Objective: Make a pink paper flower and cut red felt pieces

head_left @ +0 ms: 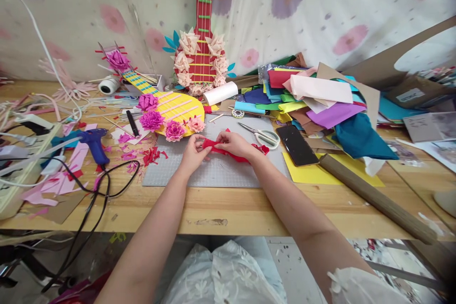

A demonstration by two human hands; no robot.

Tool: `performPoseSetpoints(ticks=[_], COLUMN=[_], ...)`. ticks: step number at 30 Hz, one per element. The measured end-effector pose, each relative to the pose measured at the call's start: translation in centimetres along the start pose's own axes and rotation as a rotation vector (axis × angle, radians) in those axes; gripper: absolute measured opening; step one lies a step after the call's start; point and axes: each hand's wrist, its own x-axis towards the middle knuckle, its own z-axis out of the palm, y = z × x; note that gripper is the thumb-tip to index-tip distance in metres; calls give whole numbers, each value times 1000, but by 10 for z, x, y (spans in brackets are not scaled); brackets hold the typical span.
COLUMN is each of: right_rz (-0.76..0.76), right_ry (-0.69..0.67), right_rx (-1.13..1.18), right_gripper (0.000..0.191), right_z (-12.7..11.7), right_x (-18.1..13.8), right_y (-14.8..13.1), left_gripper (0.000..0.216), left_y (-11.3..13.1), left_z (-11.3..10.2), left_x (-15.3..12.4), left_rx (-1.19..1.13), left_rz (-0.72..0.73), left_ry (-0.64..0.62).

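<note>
Between my hands stretches a strip of red crepe paper [210, 144], above the grey cutting mat [171, 173]. My left hand [194, 152] pinches its left end. Thumb and fingers of my right hand [233, 145] are closed on the same strip, and more red paper shows beneath that hand. Scissors [261, 136] with pale handles lie to the right of it. Just beyond my left hand rests a yellow paper guitar [187, 109] with pink and magenta paper flowers. Red paper scraps [151, 156] are scattered on the mat's left side.
A blue glue gun [94, 145] and its black cable lie at left near a power strip [32, 166]. A red paper guitar [201, 61] stands at the back. At right are a phone [297, 145], a brown roll [374, 197] and piled coloured papers [327, 90].
</note>
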Motion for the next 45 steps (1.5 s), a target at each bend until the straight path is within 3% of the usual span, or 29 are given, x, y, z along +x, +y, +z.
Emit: performPoseSetpoints(ticks=[15, 29, 33, 38, 42, 45], right_rz=[0, 16, -1, -15, 12, 66], right_ry=[20, 48, -40, -268, -354, -360], right_rx=[-61, -99, -155, -139, -113, -64], right_gripper=[16, 19, 26, 33, 34, 37], right_z=[-4, -2, -7, -25, -45, -59], right_x=[-2, -1, -4, -13, -19, -22], right_y=[-3, -4, -8, -13, -8, -1], left_gripper=[32, 23, 25, 28, 24, 18], left_y=[5, 5, 5, 11, 32, 54], left_z=[-2, -4, -5, -8, -14, -21], left_x=[0, 0, 0, 0, 4, 10], left_rx=[-26, -35, -36, -63, -54, -18], left_rz=[-112, -124, -103, -65, -19, 35], left_ry=[46, 63, 80, 144, 242, 244])
